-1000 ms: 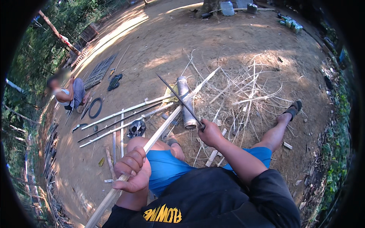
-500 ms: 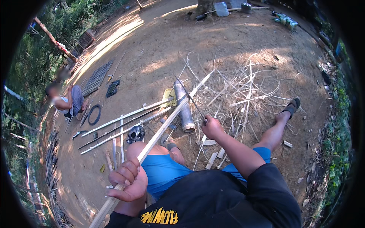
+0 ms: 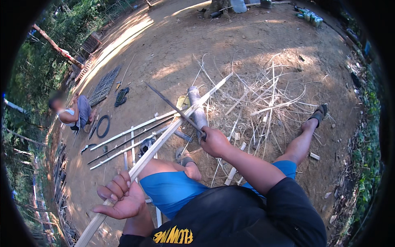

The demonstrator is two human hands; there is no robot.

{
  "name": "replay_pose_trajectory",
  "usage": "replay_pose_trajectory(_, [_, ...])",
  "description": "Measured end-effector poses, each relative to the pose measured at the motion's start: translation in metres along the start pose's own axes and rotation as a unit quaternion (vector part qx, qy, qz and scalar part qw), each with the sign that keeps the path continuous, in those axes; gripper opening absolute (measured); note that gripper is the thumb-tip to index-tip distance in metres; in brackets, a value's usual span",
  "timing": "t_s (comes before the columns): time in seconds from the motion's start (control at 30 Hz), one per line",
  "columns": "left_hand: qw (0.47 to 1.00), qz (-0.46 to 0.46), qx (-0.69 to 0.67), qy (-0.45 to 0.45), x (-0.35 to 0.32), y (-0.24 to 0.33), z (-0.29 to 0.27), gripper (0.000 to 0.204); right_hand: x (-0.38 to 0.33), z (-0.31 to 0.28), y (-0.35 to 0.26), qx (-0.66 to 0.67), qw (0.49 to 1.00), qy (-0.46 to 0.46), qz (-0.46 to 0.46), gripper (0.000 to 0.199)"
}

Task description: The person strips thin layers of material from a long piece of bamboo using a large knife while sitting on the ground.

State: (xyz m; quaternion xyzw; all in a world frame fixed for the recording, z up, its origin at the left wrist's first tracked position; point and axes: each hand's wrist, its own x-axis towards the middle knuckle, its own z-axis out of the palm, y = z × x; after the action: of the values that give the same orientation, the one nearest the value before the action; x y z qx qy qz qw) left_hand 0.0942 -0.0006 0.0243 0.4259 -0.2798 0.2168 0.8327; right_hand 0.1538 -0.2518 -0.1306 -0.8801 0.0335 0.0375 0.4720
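Note:
My left hand (image 3: 121,194) is wrapped round a long pale split-bamboo strip (image 3: 155,148). The strip slants away to the upper right, its far part crossing over a dark, round bamboo log (image 3: 200,117) on the ground. In my right hand (image 3: 214,142) is the handle of a knife with a long, dark, narrow blade (image 3: 165,99). That blade lies across the strip just left of the log, pointing to the upper left. Whether its edge cuts in cannot be made out. The handle is mostly hidden by my fingers.
Pale shavings (image 3: 263,101) lie heaped right of the log. Several long strips (image 3: 119,135) rest on the ground to the left, near a dark plastic bag (image 3: 147,145). A person (image 3: 74,113) sits further left, beside a black ring (image 3: 103,126) and a slatted panel (image 3: 105,86).
My right hand has moved left and slightly toward me, carrying the knife along the strip. My left hand has shifted left and a little nearer with the strip.

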Motion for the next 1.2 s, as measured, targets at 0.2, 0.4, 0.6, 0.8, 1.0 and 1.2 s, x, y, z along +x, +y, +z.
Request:
replay_pose_trajectory(0.2, [0.996, 0.09, 0.014, -0.018, 0.043, 0.03, 0.036, 0.062, -0.028, -0.004, -0.042, 0.046, 0.996, 0.012, -0.078, 0.025])
replay_pose_trajectory(0.4, [0.982, 0.142, -0.033, -0.121, 0.06, 0.029, 0.033, 0.06, -0.022, -0.002, -0.03, 0.075, 0.994, 0.051, -0.062, 0.02])
replay_pose_trajectory(0.6, [0.979, 0.14, -0.018, -0.148, 0.055, 0.027, 0.045, 0.057, -0.033, -0.012, -0.044, 0.028, 0.989, 0.04, -0.14, 0.022])
replay_pose_trajectory(0.8, [0.977, 0.151, -0.024, -0.145, 0.048, 0.022, 0.048, 0.057, -0.001, -0.004, 0.02, 0.056, 0.994, 0.064, 0.068, 0.03])
replay_pose_trajectory(1.0, [0.965, 0.138, -0.063, -0.215, 0.046, 0.022, 0.053, 0.054, 0.008, -0.003, 0.019, 0.071, 0.995, 0.07, 0.014, 0.029])
replay_pose_trajectory(1.2, [0.956, 0.152, -0.109, -0.227, 0.041, 0.025, 0.045, 0.052, -0.009, -0.005, -0.008, 0.039, 0.996, 0.035, -0.079, 0.031])
